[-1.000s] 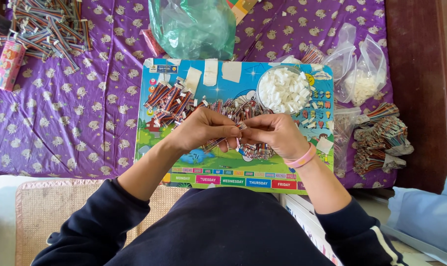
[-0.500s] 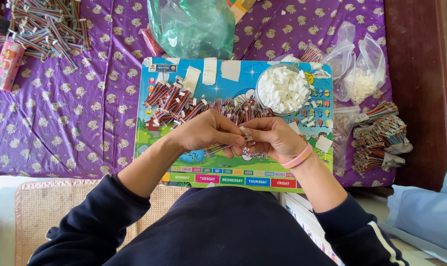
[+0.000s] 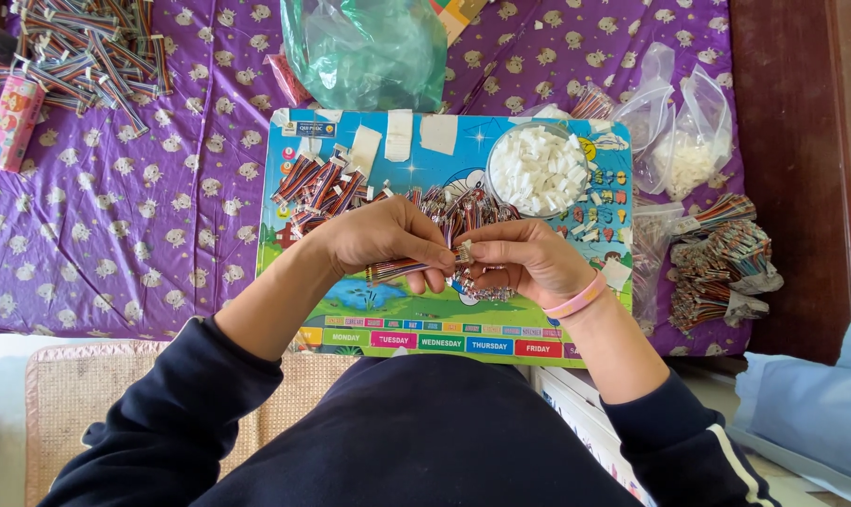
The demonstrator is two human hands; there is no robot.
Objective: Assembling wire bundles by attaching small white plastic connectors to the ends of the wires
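Both hands meet over a colourful picture board (image 3: 350,310) lying on a purple patterned cloth. My left hand (image 3: 383,239) pinches a short multicoloured ribbon cable (image 3: 397,270) that sticks out to the left under its fingers. My right hand (image 3: 524,258), with a pink band at the wrist, pinches a small white connector (image 3: 463,253) at the cable's end. A loose pile of similar cables (image 3: 453,208) lies on the board just beyond the fingers. A clear bowl of white connector housings (image 3: 538,169) stands at the board's upper right.
More cable bundles (image 3: 317,183) lie at the board's upper left, and a big heap (image 3: 87,47) sits top left on the cloth. A green plastic bag (image 3: 369,47) is at the top, clear bags (image 3: 688,141) and bundled cables (image 3: 726,258) at the right. A dark wooden edge (image 3: 801,141) borders the right.
The hands stay together at the board's centre. The fingers have shifted slightly around the cable end and connector; nothing else has moved.
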